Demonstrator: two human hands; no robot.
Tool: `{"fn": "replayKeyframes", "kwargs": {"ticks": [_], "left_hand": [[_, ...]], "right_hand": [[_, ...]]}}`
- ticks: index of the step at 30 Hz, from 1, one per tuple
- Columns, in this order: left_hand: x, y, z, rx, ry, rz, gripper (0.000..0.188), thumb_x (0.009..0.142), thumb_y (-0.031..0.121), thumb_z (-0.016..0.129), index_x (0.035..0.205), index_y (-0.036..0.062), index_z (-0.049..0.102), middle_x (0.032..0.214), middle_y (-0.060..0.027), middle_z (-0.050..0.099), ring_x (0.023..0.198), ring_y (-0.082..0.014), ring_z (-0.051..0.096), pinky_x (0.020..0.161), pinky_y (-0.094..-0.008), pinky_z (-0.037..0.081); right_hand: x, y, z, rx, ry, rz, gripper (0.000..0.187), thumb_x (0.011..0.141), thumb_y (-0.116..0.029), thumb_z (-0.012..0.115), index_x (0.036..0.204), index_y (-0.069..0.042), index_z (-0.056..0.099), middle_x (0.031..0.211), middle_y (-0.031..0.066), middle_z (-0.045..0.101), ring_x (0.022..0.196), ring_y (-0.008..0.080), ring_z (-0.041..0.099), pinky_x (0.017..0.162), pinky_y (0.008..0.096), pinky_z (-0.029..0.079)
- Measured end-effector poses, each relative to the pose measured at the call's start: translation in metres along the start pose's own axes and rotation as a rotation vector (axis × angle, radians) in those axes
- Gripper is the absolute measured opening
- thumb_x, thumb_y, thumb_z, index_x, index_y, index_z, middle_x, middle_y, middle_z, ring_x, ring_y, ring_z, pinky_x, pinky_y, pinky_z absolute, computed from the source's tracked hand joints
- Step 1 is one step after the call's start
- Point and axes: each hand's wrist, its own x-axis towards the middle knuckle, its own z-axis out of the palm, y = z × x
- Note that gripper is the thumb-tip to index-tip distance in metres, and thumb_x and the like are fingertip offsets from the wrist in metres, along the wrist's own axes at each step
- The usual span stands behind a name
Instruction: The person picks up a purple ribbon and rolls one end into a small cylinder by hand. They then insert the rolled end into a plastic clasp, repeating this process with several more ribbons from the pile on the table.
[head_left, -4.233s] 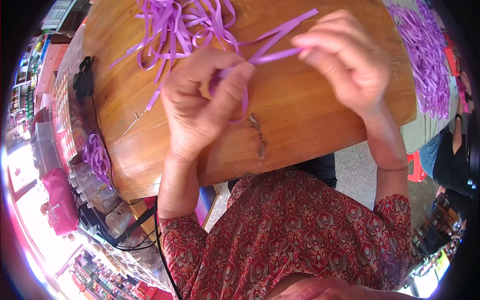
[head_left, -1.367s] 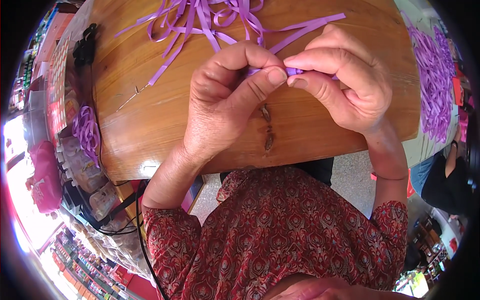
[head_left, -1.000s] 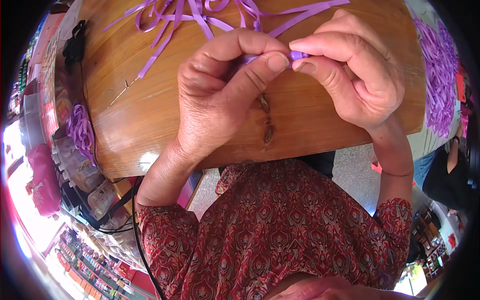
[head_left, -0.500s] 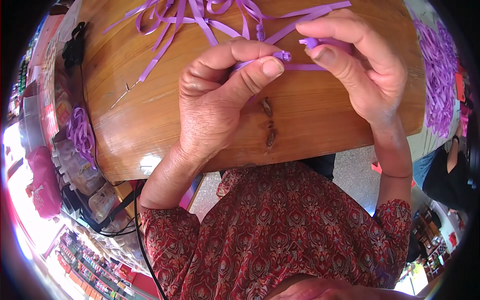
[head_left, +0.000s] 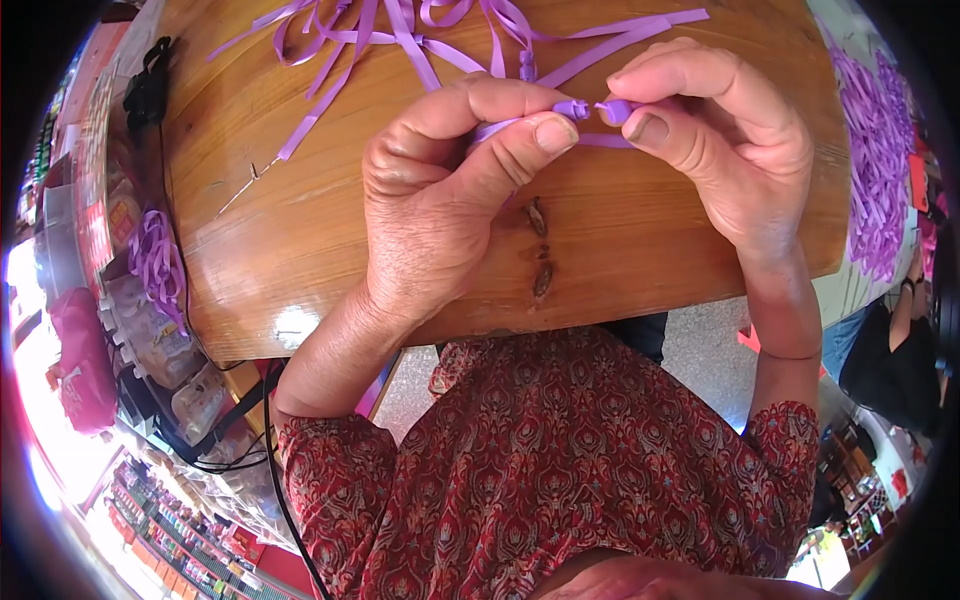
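Observation:
Between thumb and forefinger, my left hand (head_left: pixel 440 190) pinches a small purple clasp half (head_left: pixel 572 110) on the end of a purple ribbon. Facing it, a second purple clasp half (head_left: pixel 617 112) is pinched by my right hand (head_left: pixel 730 150). A narrow gap separates the two halves, and their ends point at each other. A flat stretch of purple ribbon (head_left: pixel 606 141) passes below them. Just beyond my fingers, more purple ribbons (head_left: pixel 400 40) lie loosely, one bearing a joined purple clasp (head_left: pixel 527 66). My fingers hide most of the ribbon behind each half.
The wooden table (head_left: pixel 330 240) has a thin metal hook-like piece (head_left: pixel 250 185) at a ribbon's end. A big pile of purple ribbons (head_left: pixel 875 160) lies on the right. At the left are a black cable (head_left: pixel 175 230), another ribbon bundle (head_left: pixel 157 262) and a pink bag (head_left: pixel 82 360). Another person (head_left: pixel 895 360) is at far right.
The right-hand clasp half has turned and come into line with the left one. The gap between them has narrowed. Both hands keep their pinch.

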Motion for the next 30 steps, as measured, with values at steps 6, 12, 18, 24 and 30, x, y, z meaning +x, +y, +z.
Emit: {"fn": "replayKeyframes", "kwargs": {"ticks": [6,12,18,24,30], "left_hand": [[0.001,-0.002,-0.005,0.016,0.001,-0.021,0.01,0.082,0.0,0.066,0.091,0.0024,0.066,0.083,0.0011,0.064,0.076,-0.0025,0.053,0.068,-0.0162,0.044],[-0.002,-0.003,-0.002,0.054,0.037,0.009,0.014,0.082,0.001,0.067,0.095,0.0017,0.065,0.085,0.0008,0.064,0.076,-0.0028,0.053,0.066,-0.0154,0.043],[-0.002,-0.004,0.01,0.128,0.062,0.109,0.03,0.08,-0.003,0.066,0.109,0.0011,0.06,0.088,-0.0014,0.063,0.074,-0.0042,0.054,0.065,-0.0179,0.044],[0.001,-0.003,0.001,0.376,-0.058,0.069,0.027,0.08,-0.003,0.065,0.106,0.0003,0.062,0.097,-0.0054,0.065,0.09,-0.0085,0.057,0.081,-0.022,0.047],[0.0,-0.007,0.0,0.394,-0.067,0.162,0.021,0.08,-0.002,0.065,0.101,0.0005,0.064,0.097,-0.0061,0.065,0.087,-0.0102,0.058,0.081,-0.0227,0.046]], "right_hand": [[0.0,0.006,0.001,0.277,0.074,0.222,0.021,0.084,0.002,0.06,0.105,0.003,0.059,0.094,0.0099,0.062,0.087,0.0139,0.059,0.079,0.0242,0.047],[0.003,0.01,-0.006,0.619,-0.065,0.369,0.022,0.088,-0.005,0.056,0.109,0.003,0.057,0.092,0.0072,0.062,0.085,0.0121,0.058,0.081,0.0237,0.046],[0.002,-0.005,0.012,0.326,0.069,0.354,0.029,0.088,-0.003,0.055,0.116,0.003,0.054,0.091,0.0052,0.06,0.082,0.0093,0.056,0.075,0.0209,0.044],[0.005,-0.006,0.011,0.226,0.011,0.288,0.037,0.086,-0.002,0.056,0.122,0.003,0.05,0.082,0.0011,0.059,0.074,0.0055,0.051,0.066,0.0177,0.039],[0.003,-0.009,0.009,0.142,-0.024,0.219,0.038,0.086,-0.003,0.058,0.122,0.003,0.05,0.077,-0.0004,0.057,0.072,0.0034,0.049,0.065,0.0165,0.037]]}}
